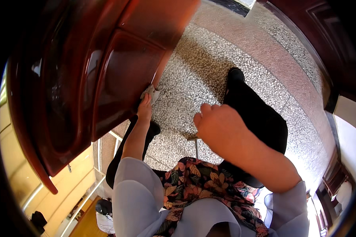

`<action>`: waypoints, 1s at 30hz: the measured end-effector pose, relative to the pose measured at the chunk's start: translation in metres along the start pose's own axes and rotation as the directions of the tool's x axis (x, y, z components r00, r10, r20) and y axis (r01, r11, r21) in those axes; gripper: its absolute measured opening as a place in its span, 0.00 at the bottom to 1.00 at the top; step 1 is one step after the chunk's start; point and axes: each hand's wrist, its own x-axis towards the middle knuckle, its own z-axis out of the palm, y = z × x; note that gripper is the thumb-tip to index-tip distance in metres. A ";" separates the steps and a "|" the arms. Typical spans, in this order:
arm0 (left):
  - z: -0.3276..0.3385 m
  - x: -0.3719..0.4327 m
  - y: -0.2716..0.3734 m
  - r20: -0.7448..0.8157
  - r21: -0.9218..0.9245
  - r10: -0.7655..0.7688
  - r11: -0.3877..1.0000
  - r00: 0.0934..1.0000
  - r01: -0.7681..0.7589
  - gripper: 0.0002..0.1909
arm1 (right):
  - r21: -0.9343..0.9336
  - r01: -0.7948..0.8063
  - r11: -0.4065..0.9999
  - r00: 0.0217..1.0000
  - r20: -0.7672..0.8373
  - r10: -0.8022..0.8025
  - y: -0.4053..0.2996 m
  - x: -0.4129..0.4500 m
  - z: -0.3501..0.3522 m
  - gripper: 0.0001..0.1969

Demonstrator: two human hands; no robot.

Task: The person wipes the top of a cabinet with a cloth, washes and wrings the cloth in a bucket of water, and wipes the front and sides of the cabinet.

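Note:
My left hand (144, 107) presses a crumpled greyish cloth (151, 94) against the lower edge of a glossy red-brown wooden door (127, 74) with raised panels. The fingers lie over the cloth at the door's side edge. My right hand (215, 121) hangs in the air above the speckled floor, fingers curled, apart from the door. Whether something small is inside its fingers is hidden. A floral apron (195, 183) covers my lap.
Speckled terrazzo floor (186, 80) with a reddish band (272, 56) lies below. A dark panelled door (329, 38) stands at the upper right. White metal railings (86, 204) and pale yellow panels (74, 171) are at the lower left. My black-clad legs are spread apart.

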 end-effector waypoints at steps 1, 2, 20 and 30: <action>0.003 -0.014 0.001 0.040 -0.471 -0.156 0.868 0.987 0.156 0.17 | 0.012 -0.017 1.000 1.000 -0.012 0.017 -0.001 0.003 0.001 0.09; 0.003 -0.021 0.004 0.138 -0.822 -0.271 0.505 0.953 0.263 0.17 | 0.021 -0.042 0.999 0.999 -0.022 0.043 -0.001 0.007 0.002 0.09; -0.123 -0.096 0.030 0.338 -0.162 -0.369 0.884 0.866 0.439 0.16 | -0.035 -0.056 0.998 0.995 0.083 0.058 -0.005 0.051 0.002 0.14; -0.251 -0.124 0.029 0.468 -0.883 -0.240 -0.156 0.850 0.442 0.19 | -0.118 -0.090 0.989 0.994 -0.079 0.081 0.013 0.061 0.022 0.16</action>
